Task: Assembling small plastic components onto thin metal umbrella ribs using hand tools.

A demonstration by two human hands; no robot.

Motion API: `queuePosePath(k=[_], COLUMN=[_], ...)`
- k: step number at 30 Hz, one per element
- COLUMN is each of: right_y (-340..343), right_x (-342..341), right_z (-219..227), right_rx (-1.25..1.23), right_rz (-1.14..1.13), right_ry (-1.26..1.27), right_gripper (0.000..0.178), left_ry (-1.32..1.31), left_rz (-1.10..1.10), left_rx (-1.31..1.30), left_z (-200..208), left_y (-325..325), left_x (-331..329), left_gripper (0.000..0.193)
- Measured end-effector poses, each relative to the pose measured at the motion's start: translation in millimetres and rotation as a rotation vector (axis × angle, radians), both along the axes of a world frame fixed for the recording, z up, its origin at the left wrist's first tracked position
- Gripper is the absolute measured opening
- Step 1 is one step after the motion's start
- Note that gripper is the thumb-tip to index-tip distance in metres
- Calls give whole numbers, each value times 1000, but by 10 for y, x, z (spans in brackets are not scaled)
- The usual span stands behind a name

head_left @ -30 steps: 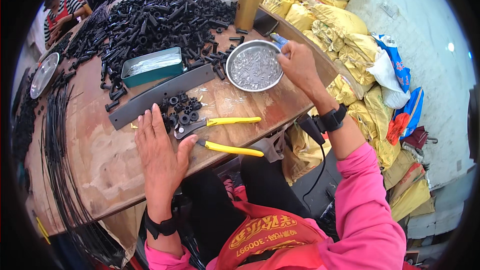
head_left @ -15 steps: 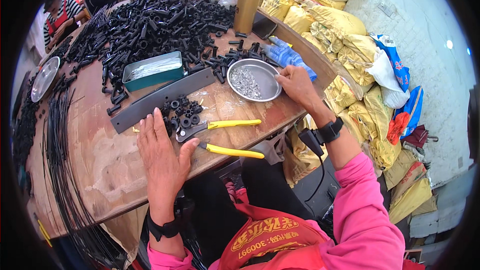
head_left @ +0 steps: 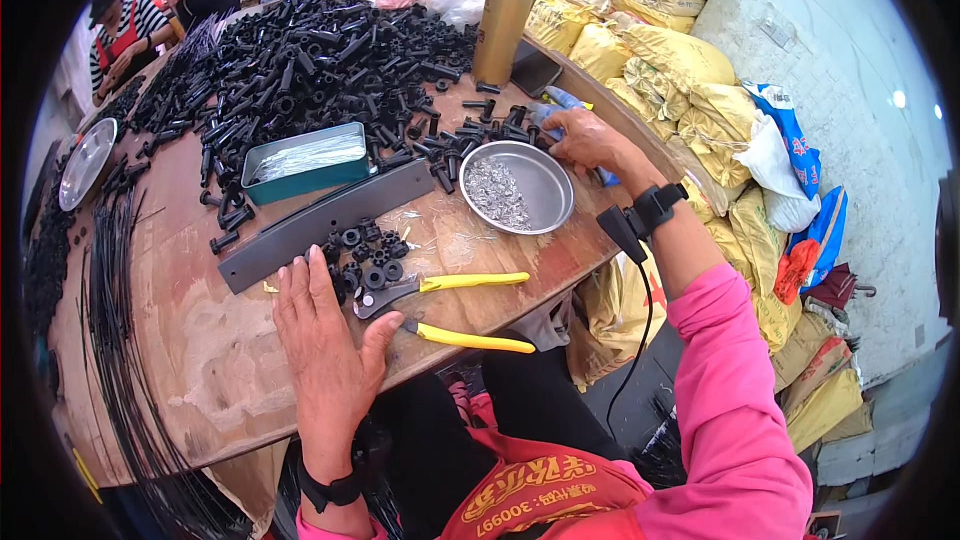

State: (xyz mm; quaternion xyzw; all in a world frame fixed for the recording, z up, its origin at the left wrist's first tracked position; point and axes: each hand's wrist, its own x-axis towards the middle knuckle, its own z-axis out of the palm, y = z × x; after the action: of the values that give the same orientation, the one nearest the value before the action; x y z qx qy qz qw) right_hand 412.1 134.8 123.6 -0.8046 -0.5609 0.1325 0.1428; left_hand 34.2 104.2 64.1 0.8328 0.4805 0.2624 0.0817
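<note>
My left hand (head_left: 330, 345) lies flat on the wooden table, fingers stretched out and empty. Its thumb is beside the yellow-handled cutting pliers (head_left: 445, 311), whose handles are spread. My right hand (head_left: 597, 147) is bent down over a blue glove (head_left: 566, 100), covering much of it, just right of a round metal dish (head_left: 553, 190). Its fingers are curled and the tips are partly hidden, so what they hold cannot be made out. Small silvery metal pieces (head_left: 497, 194) lie in the dish. Short black tubular parts (head_left: 505, 128) are near its far rim.
A dark metal bar (head_left: 325, 225) lies before a green tin (head_left: 300, 180) of thin pale strips. Black rings (head_left: 365, 258) sit by the pliers. Behind are a large heap of black parts (head_left: 310, 60), a gold flask (head_left: 505, 30) and a phone (head_left: 537, 73). Yellow sacks (head_left: 680, 45) stand right.
My right hand has left the rim of the metal dish and moved away from me, onto the blue glove. My left hand stays flat on the table. The view has shifted slightly.
</note>
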Motion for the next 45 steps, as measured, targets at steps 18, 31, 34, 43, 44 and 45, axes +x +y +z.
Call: queuePosePath(k=[18,31,34,43,44,45], right_y=[1341,291,562,1580,1663,1740], right_x=[-574,699,376,-641,-633,-568], right_z=[-69,1019,1141,1071,857,638], right_rx=[272,-11,55,4,-8,-20], right_rz=[569,-57,113,528,510,487], right_ry=[-243,207,125,-5,-85,-168], right_gripper=[28,20,22,27,28,29], left_ry=[15,-19,-14,-6,3,-3], left_rz=[-50,-55,-45,-19,-22,-19], left_rx=[-87,-114,-95,-124,-131,-127], left_z=[94,105,79,105,113,133], left_y=[11,12,27,3,-5,-8], left_x=[-26,-11,-11,-66,-48,-34], left_gripper=[92,100,99,98,98,98])
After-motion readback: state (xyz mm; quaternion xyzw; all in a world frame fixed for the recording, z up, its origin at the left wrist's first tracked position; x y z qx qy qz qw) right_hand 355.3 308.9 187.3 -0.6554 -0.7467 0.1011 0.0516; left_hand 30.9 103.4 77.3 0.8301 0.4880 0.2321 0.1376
